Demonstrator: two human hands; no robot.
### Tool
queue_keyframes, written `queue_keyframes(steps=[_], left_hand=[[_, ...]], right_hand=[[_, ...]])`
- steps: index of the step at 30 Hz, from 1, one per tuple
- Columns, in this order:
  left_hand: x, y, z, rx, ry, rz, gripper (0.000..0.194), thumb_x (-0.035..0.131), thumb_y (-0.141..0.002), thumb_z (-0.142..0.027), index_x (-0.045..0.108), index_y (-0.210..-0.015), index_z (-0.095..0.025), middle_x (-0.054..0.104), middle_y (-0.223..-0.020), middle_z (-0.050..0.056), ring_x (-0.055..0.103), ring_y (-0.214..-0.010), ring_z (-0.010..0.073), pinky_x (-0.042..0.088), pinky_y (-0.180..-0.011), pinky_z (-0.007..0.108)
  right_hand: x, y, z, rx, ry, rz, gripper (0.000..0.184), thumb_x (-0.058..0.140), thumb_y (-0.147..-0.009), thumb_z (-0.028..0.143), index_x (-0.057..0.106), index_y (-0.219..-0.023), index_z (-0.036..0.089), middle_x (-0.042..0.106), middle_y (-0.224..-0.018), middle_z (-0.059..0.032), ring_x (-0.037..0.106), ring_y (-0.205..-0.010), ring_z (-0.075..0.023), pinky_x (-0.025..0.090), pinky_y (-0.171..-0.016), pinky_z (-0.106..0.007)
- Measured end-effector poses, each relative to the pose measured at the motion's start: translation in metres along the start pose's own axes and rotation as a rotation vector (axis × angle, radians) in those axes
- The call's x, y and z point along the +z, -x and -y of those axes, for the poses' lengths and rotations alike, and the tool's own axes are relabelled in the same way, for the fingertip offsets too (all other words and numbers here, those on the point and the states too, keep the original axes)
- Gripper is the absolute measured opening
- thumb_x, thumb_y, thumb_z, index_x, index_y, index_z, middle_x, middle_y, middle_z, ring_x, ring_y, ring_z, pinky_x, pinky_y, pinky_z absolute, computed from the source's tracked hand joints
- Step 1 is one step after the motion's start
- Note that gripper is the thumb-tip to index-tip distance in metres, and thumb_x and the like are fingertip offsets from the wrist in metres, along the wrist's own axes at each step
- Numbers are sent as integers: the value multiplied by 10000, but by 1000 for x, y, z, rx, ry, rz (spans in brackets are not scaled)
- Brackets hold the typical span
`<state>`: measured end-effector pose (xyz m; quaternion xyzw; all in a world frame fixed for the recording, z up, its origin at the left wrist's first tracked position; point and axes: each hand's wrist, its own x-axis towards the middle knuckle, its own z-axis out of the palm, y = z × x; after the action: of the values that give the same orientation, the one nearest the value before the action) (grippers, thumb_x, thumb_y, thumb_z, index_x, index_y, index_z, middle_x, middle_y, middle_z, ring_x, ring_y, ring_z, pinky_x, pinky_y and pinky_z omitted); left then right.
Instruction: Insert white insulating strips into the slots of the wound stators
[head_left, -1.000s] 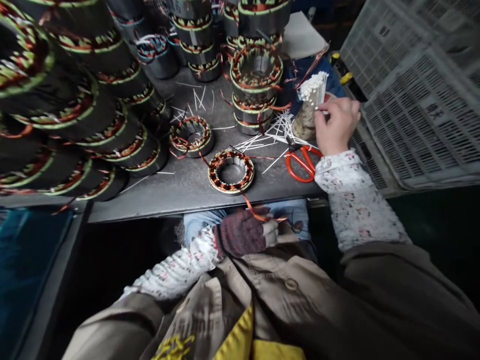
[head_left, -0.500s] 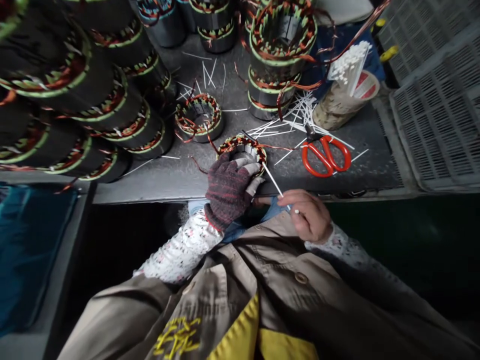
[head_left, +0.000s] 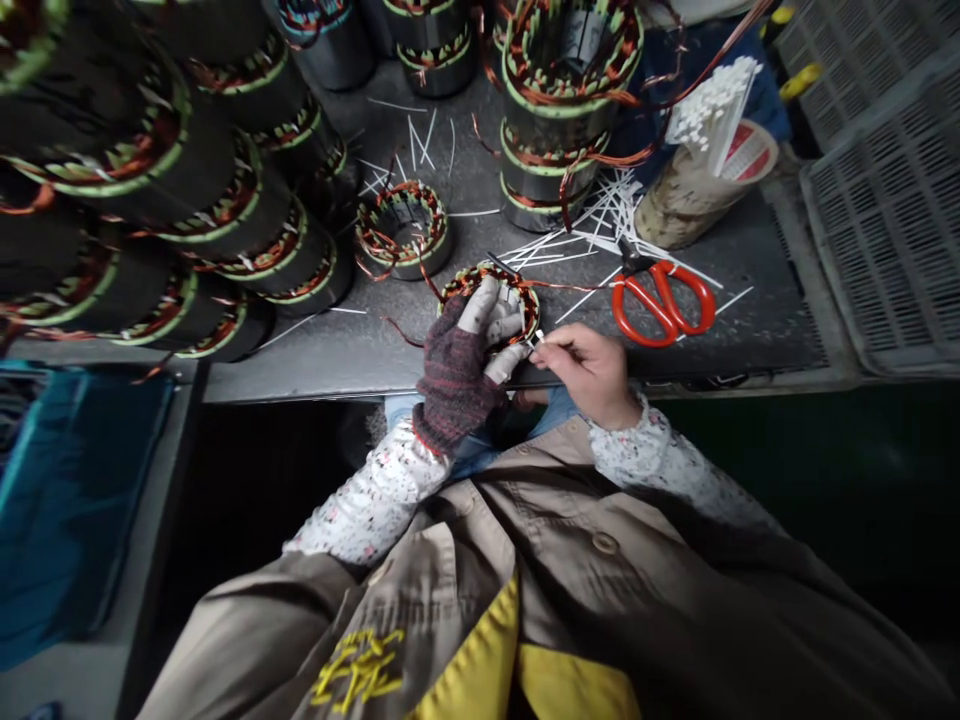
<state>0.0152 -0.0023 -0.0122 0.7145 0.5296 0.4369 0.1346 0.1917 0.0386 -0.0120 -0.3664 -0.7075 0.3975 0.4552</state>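
A wound motor stator (head_left: 531, 300) with copper wire and green insulation sits near the bench's front edge. My left hand (head_left: 469, 365), in a dark knitted glove with white-wrapped fingertips, grips it, fingers over the ring and into its opening. At the stator's right rim, my right hand (head_left: 589, 370) is bare and pinches a white cable tie (head_left: 539, 338) between thumb and forefinger. Most of the tie is hidden by the fingers and the rim. Red-handled scissors (head_left: 664, 303) lie to the right of this hand.
Stacked stators (head_left: 292, 250) crowd the left, and another stack (head_left: 559, 150) stands behind. A single stator (head_left: 403, 230) sits behind my left hand. Loose cable ties (head_left: 600, 215) lie beside a holder (head_left: 679, 205) full of ties. Grey plastic crates (head_left: 885, 220) border the right.
My right hand has moved up and left to the stator's rim, its fingers now close to the tie's end there. The left fingers have shifted slightly on the ring. The view has shifted a little.
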Motion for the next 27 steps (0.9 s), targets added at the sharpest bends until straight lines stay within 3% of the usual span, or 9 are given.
queue_keyframes(steps=[2, 5, 8, 11, 15, 17, 21, 27], left_hand=[[2, 0, -1, -41, 65, -37, 541, 458, -1078, -369, 301, -1586, -270, 617, -1436, 118, 729, -1154, 185, 610, -1023, 375], [3, -2, -4, 0, -90, -132, 502, 596, -1025, -399, 479, -1484, -235, 660, -1375, 112, 666, -1262, 249, 548, -1126, 450], [2, -4, -8, 100, -239, -191, 610, 648, -995, -369, 416, -1529, -185, 623, -1429, 147, 555, -1403, 309, 471, -1207, 504], [1, -3, -9, 154, -305, -164, 610, 600, -1019, -321, 355, -1560, -183, 618, -1440, 151, 547, -1421, 301, 444, -1230, 504], [4, -1, -8, 24, -72, -125, 560, 495, -1070, -343, 310, -1584, -219, 583, -1482, 151, 673, -1276, 234, 561, -1108, 424], [4, -1, -7, -21, 35, -126, 492, 499, -1071, -348, 398, -1541, -240, 641, -1419, 125, 732, -1155, 201, 578, -1083, 419], [3, -2, -7, 51, -22, -163, 173, 623, -1016, -329, 718, -1156, -294, 801, -1049, 6, 758, -1018, 195, 431, -1236, 527], [3, -2, -3, 73, -39, -168, 172, 613, -1012, -323, 738, -1124, -284, 807, -991, 1, 752, -938, 197, 436, -1206, 532]], right_hand=[[1, -1, 1, 85, -45, -13, 393, 636, -953, 564, 678, -780, 214, 687, -647, 16, 575, -519, -99, 471, -528, -235], [-4, 1, 5, 148, -121, -10, 424, 615, -953, 610, 695, -830, 213, 691, -682, 15, 589, -534, -87, 478, -512, -215], [-7, 3, 7, 151, -205, 20, 405, 633, -951, 591, 685, -815, 213, 701, -731, 6, 637, -601, -96, 530, -559, -218], [-7, 4, 5, 151, -243, 44, 410, 658, -935, 584, 669, -773, 208, 688, -720, 6, 642, -619, -103, 550, -581, -228], [-3, 5, 2, 193, -238, 4, 424, 683, -901, 621, 667, -791, 212, 666, -686, 15, 633, -607, -113, 547, -578, -247], [-2, 5, 3, 191, -223, -25, 407, 686, -903, 611, 669, -809, 216, 655, -684, 20, 613, -591, -110, 520, -556, -243], [-4, 3, 11, 87, -169, -45, 353, 660, -948, 518, 645, -770, 214, 612, -701, 17, 556, -594, -103, 453, -552, -252], [-3, -6, 11, -35, 65, 2, 230, 645, -912, 272, 601, -696, 207, 591, -666, 16, 533, -619, -114, 408, -597, -272]])
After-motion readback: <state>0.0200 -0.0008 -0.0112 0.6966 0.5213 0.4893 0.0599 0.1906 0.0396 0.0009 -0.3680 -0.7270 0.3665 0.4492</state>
